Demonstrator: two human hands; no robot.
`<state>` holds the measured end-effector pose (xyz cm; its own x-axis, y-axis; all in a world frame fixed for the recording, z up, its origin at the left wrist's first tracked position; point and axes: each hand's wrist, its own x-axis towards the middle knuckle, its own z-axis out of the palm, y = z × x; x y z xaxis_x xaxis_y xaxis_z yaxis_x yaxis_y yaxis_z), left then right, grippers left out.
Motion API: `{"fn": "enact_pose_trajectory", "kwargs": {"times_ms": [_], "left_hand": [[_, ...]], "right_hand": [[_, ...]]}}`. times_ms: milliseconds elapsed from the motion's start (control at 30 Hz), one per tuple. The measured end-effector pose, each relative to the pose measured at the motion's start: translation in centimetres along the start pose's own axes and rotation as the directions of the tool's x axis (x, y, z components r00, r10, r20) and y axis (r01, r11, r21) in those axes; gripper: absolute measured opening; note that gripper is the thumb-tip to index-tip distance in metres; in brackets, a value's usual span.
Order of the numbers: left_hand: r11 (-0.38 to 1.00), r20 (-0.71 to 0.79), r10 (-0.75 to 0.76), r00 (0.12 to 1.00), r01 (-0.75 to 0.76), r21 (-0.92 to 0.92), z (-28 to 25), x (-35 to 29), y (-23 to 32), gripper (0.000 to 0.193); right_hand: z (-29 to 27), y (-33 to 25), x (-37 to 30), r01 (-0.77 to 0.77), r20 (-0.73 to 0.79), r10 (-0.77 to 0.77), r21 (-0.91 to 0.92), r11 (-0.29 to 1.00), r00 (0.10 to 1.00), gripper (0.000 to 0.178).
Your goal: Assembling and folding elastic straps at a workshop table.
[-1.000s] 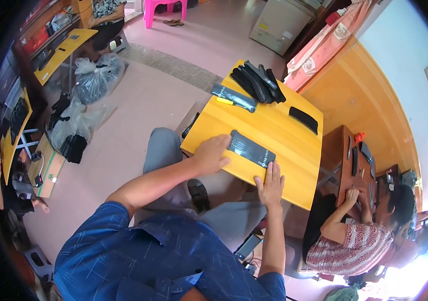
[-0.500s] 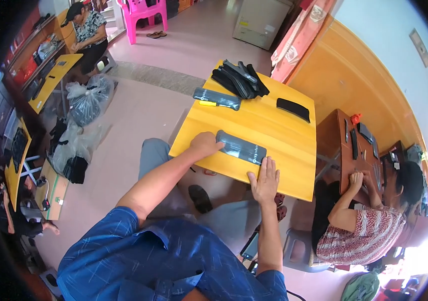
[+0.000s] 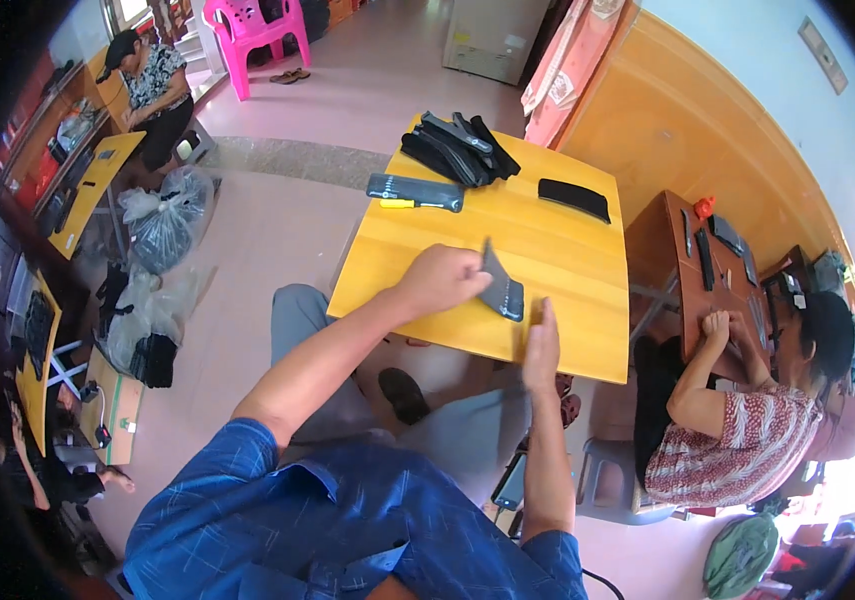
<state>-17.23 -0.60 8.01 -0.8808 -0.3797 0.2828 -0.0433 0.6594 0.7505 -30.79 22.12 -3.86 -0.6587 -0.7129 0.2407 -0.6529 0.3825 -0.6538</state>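
My left hand (image 3: 444,279) is closed on one end of a flat, dark, glossy sleeve-like piece (image 3: 503,290) with a row of white marks. That end is raised and the piece is bent, its lower corner close to the yellow tabletop (image 3: 427,330). My right hand (image 3: 542,350) stands on edge at the table's near side, fingers stretched out and holding nothing, a little to the right of the piece. A similar dark piece (image 3: 415,190) lies farther back on the left, with a slim yellow object (image 3: 397,204) along its near edge.
A heap of black pieces (image 3: 459,150) sits at the table's far end, and a single black strip (image 3: 574,198) lies at the right. To the right a person (image 3: 737,420) sits at a brown table (image 3: 677,250). Plastic bags (image 3: 167,220) stand on the floor at left.
The dark piece lay flat under both hands; now my left hand has lifted and bent its left end, moving rightward. My right hand has come off it and turned on edge.
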Motion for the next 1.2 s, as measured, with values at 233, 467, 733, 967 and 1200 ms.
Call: {"fn": "enact_pose_trajectory", "kwargs": {"times_ms": [233, 467, 733, 967, 1200], "left_hand": [[0.933, 0.027, 0.313, 0.949, -0.313, 0.175, 1.9, -1.4, 3.4, 0.027], [0.676, 0.187, 0.689, 0.701, -0.713, 0.186, 7.3, -6.8, 10.7, 0.021], [0.807, 0.160, 0.590, 0.791, -0.579, -0.113, 2.2, -5.8, 10.8, 0.023], [0.934, 0.184, 0.205, 0.961, -0.136, -0.332, -0.4, -3.1, 9.4, 0.026], [0.831, 0.262, -0.037, 0.964, 0.175, -0.527, 3.0, -5.6, 2.7, 0.027]], "right_hand": [[-5.1, -2.2, 0.0, -0.024, -0.282, 0.231, 0.584, 0.812, 0.931, 0.065], [-7.9, -6.7, -1.0, 0.077, -0.345, 0.227, 0.682, 0.727, 0.911, 0.062], [-11.8, -8.1, -7.2, -0.053, 0.065, -0.010, 0.884, 0.465, 0.998, 0.069], [-9.0, -11.0, -5.9, -0.101, 0.006, 0.251, 0.924, 0.368, 0.968, 0.026], [-6.1, -11.3, -2.3, 0.000, -0.048, 0.417, 0.993, 0.116, 0.908, 0.027]]}}
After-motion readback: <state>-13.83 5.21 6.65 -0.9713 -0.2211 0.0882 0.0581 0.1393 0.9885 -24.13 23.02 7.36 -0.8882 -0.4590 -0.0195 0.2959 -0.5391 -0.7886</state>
